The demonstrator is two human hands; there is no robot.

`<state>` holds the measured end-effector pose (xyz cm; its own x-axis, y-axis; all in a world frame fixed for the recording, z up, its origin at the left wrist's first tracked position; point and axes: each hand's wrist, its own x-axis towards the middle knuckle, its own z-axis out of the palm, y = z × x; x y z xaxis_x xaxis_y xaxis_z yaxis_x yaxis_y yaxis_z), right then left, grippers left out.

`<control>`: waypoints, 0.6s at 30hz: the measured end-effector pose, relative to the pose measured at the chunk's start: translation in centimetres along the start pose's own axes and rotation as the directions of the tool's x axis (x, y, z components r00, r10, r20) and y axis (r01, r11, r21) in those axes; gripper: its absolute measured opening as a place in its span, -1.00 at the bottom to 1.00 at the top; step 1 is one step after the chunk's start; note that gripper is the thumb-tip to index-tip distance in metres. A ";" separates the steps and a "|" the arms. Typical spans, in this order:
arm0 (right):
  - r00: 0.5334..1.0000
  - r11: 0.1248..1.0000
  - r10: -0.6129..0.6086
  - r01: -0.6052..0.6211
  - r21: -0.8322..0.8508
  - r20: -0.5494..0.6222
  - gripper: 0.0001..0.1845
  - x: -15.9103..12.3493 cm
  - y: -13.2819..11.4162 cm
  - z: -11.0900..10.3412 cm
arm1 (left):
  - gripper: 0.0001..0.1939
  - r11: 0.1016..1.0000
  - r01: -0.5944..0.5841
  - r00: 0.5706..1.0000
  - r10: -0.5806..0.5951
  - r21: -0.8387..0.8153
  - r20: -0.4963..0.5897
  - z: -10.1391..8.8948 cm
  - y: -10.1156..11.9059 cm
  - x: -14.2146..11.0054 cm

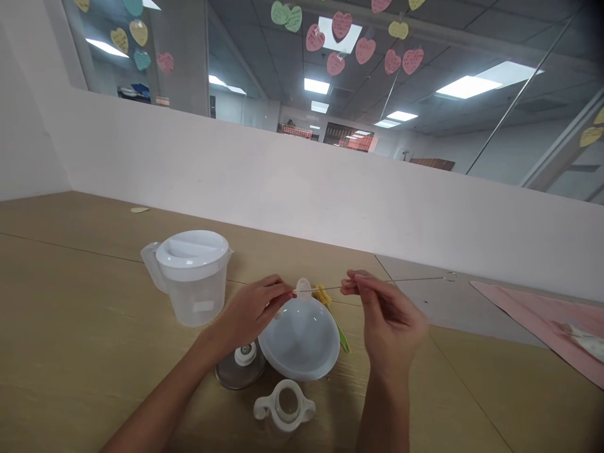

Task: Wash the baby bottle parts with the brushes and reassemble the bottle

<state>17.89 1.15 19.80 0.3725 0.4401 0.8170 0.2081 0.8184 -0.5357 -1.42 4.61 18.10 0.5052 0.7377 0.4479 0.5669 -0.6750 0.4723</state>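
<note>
Over the far rim of a white bowl (302, 343), my left hand (257, 308) pinches a small translucent round piece (304, 288), perhaps a bottle nipple. My right hand (389, 314) is closed on a thin wire straw brush (415, 279) with a looped end on the right. The brush's other end reaches across to the piece and my left fingertips; whether it passes through the piece I cannot tell. A yellow sponge brush with a green handle (342, 338) lies behind and beside the bowl. In front stands a translucent two-handled bottle (287, 402).
A lidded translucent pitcher (195, 283) stands at the left. Close to my left forearm is a grey round lid with a white knob (240, 368). A pink cloth (533, 314) lies at the right, with a white item on it. A white wall (283, 182) bounds the table's back.
</note>
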 end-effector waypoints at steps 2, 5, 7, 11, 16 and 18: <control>1.000 1.000 -0.008 0.009 -0.029 0.026 -0.88 -0.1 0.1 0.1 | -0.66 1.000 0.005 1.000 -0.005 -0.002 0.005 -0.1 0.1 0.0; 0.999 0.999 -0.028 0.029 -0.043 0.015 -0.89 -0.1 0.4 0.3 | -0.67 1.000 0.004 1.000 -0.004 -0.008 0.011 -0.1 0.1 -0.1; 0.998 0.998 -0.040 0.038 -0.040 -0.052 -0.91 0.0 0.5 0.3 | -0.68 1.000 0.002 1.000 -0.002 -0.008 0.009 -0.1 0.0 0.0; 0.987 0.998 -0.048 0.040 -0.058 -0.156 -0.93 0.1 0.4 -0.1 | -0.67 1.000 -0.007 1.000 0.007 -0.013 0.002 -0.1 -0.2 0.0; 0.992 0.998 0.037 -0.029 -0.064 0.118 -0.88 -0.1 0.4 0.1 | -0.69 1.000 -0.015 1.000 0.015 0.014 0.005 -0.2 0.2 0.0; 0.990 0.997 0.034 -0.024 -0.072 0.139 -0.85 -0.3 0.3 0.5 | -0.68 1.000 -0.008 1.000 0.008 0.023 0.003 -0.3 0.3 -0.1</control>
<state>17.43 1.45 19.44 0.2502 0.5148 0.8200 0.2634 0.7788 -0.5693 -1.45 4.35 18.44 0.5114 0.7323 0.4496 0.5774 -0.6803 0.4514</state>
